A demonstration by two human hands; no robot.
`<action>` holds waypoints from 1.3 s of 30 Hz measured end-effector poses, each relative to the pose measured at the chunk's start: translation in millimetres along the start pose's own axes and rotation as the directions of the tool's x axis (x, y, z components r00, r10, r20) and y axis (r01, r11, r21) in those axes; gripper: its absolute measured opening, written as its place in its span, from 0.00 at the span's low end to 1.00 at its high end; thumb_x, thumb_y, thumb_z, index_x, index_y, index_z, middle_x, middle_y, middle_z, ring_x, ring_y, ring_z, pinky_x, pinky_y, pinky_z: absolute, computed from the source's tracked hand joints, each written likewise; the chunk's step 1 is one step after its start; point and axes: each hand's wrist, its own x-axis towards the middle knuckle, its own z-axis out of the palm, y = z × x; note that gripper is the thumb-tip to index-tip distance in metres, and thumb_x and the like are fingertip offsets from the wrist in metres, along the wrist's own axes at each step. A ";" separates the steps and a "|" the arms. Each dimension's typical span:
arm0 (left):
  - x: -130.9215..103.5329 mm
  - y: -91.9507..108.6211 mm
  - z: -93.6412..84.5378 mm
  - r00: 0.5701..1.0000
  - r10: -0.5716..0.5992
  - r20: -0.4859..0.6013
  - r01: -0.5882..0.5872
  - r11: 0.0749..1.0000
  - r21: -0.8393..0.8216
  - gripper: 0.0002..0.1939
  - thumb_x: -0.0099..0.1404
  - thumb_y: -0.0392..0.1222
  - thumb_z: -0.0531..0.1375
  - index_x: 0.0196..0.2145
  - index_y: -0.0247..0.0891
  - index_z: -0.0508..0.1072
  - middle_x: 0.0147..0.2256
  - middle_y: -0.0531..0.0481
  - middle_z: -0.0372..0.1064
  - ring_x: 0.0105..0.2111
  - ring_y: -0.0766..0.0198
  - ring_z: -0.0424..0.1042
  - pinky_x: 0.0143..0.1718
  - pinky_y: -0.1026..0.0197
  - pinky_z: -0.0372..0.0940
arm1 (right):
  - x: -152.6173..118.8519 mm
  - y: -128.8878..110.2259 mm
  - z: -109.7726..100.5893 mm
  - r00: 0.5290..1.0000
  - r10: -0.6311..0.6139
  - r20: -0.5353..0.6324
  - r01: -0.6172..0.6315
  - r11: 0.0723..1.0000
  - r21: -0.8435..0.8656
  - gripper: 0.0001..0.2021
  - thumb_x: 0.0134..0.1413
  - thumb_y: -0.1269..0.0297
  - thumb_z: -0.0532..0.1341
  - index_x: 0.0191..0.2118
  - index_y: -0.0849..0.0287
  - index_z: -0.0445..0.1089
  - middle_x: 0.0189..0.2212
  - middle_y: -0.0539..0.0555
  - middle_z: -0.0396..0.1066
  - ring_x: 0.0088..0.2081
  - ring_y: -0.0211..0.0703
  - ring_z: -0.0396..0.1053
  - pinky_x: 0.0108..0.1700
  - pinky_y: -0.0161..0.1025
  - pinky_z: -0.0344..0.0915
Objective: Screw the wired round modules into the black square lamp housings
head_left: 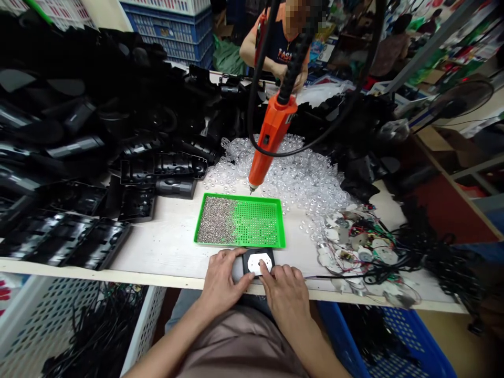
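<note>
At the bench's front edge lies a small black plastic housing (269, 254) with a white plate (255, 263) on its face. My left hand (222, 277) is closed on the housing's left side, its thumb along the near edge. My right hand (289, 292) presses the index finger onto the white plate, its other fingers curled at the right side. A dark cable (334, 276) runs rightward from beside that hand. Just beyond, a green tray (279, 245) holds small metal screws (214, 220), heaped at its left. An orange electric screwdriver (271, 131) hangs above, its tip over the tray's far edge.
Clear plastic pieces (311, 170) are heaped behind the tray. Black shells (94, 241) crowd the left, and wired circuit parts (360, 244) the right. A white crate (145, 320) and a blue crate (417, 336) stand below the bench (165, 257). Another person (275, 58) works opposite.
</note>
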 end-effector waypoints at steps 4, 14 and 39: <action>2.7 12.8 11.1 0.979 -0.174 -0.110 0.174 0.985 -0.010 0.17 0.64 0.47 0.58 0.49 0.40 0.67 0.41 0.46 0.73 0.45 0.50 0.69 0.47 0.47 0.59 | 0.7 4.0 0.6 1.000 -0.012 0.002 0.012 0.999 0.044 0.14 0.59 0.67 0.60 0.51 0.58 0.70 0.26 0.54 0.66 0.31 0.48 0.58 0.37 0.45 0.51; 8.6 17.4 14.4 0.962 -0.265 -0.067 0.267 0.963 0.024 0.16 0.61 0.46 0.60 0.47 0.42 0.70 0.32 0.50 0.71 0.40 0.52 0.69 0.46 0.49 0.58 | 0.1 11.2 -2.1 0.999 0.031 0.013 -0.032 0.989 0.144 0.14 0.60 0.67 0.58 0.51 0.54 0.71 0.27 0.54 0.66 0.32 0.47 0.59 0.37 0.44 0.50; 2.7 20.8 28.0 0.963 -0.210 -0.168 0.219 0.975 0.037 0.16 0.63 0.44 0.58 0.49 0.40 0.66 0.39 0.46 0.72 0.47 0.50 0.68 0.49 0.46 0.56 | -20.3 -2.8 6.2 0.967 0.215 -0.138 -0.149 0.915 0.375 0.10 0.63 0.68 0.56 0.30 0.59 0.70 0.24 0.51 0.72 0.29 0.42 0.66 0.37 0.41 0.54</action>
